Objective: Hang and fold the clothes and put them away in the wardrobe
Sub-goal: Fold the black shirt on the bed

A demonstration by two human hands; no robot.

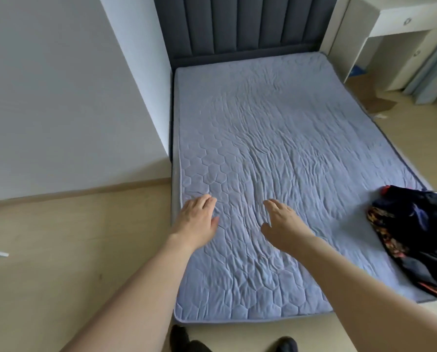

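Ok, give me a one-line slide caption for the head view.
Both hands, left and right, reach out open over a quilted mattress; dark clothes lie at its right edge.

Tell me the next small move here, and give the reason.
Probably swing the right hand over to the dark pile of clothes at the mattress's right edge and take one garment. Both hands are open and hold nothing; the left hand hovers over bare mattress, where there is room to fold.

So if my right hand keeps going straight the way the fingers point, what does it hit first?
Probably just the quilted mattress cover. The right hand points up the bed and slightly left, toward the dark headboard, with nothing lying along that line. The pile of clothes sits off to its right. Height above the cover is unclear.
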